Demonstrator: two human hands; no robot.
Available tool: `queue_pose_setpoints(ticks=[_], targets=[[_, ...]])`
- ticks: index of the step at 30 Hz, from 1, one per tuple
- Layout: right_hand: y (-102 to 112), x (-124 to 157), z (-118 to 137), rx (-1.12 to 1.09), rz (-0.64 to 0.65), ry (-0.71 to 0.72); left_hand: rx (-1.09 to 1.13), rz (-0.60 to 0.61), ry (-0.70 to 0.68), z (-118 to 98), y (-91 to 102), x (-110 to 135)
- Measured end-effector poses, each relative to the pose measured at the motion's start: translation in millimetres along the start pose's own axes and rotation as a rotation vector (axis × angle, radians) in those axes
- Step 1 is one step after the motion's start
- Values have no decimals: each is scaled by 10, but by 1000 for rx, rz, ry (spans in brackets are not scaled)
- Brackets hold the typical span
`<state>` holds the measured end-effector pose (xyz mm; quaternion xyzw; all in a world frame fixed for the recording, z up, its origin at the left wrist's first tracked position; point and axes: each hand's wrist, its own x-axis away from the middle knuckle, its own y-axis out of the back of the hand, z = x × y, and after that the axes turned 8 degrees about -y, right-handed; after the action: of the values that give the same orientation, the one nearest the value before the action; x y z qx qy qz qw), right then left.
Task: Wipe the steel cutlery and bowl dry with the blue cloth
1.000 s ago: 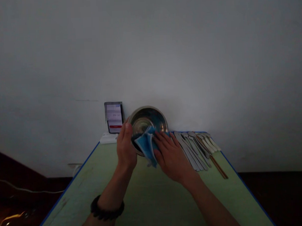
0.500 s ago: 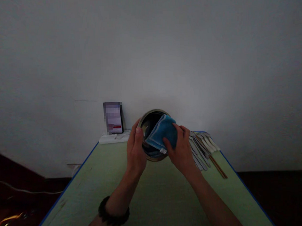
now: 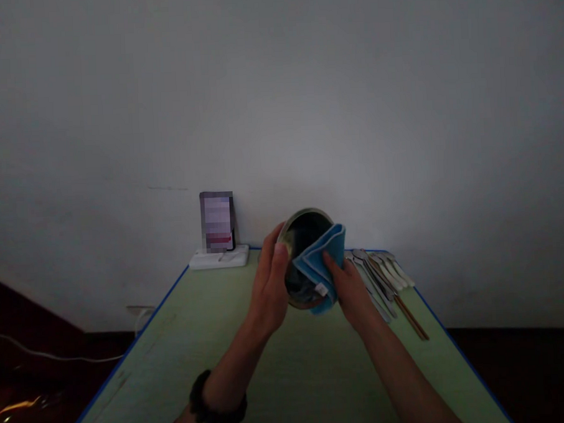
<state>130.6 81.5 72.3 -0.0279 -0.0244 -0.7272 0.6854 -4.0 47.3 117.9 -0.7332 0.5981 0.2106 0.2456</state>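
A round metal bowl (image 3: 298, 290) is held up above the table, its dark hollow tilted toward me. My left hand (image 3: 269, 280) grips the bowl's left side, thumb over the rim and fingers behind. A folded blue cloth (image 3: 318, 261) with a small white tag lies over the bowl's right rim, partly inside it. My right hand (image 3: 351, 289) is closed on the cloth at that rim, thumb on the near face; its other fingers are hidden behind the cloth.
Several spoons and other cutlery (image 3: 376, 279) lie at the table's back right, with brown chopsticks (image 3: 412, 318) beside them. A phone (image 3: 217, 220) stands on a white base (image 3: 218, 258) at the back left. A wall rises behind the green table (image 3: 289, 373).
Both hands, the bowl and the cloth sit a little further right in view. The cloth has shifted from across the bowl's inside toward its right rim, where part now hangs below.
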Motion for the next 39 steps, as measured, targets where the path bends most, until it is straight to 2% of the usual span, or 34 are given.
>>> queue_pose_setpoints(ticks=[4,10,16,18,27,32,35,37,39], targets=[[71,2,58,181,34,74,34,72,85,-42,38,-18],[215,4,163,394,129,125,-5,49,93,-9,86,-63],[131,-11,124,385,-164,108,-1,85,117,-58,34,-16],[96,-13,100,342,-194,99,14,78,115,-85,26,-9],[166,-10,169,458,-41,134,90,19,125,-68,-7,-10],[357,26,334,574,33,181,56,42,91,-63,2,-17],[511,53,424,646,129,184,47,52,75,-69,-27,-5],[584,64,462,692,112,179,22,64,83,-79,-50,1],[612,68,483,755,-29,195,-38,68,89,-93,-65,2]])
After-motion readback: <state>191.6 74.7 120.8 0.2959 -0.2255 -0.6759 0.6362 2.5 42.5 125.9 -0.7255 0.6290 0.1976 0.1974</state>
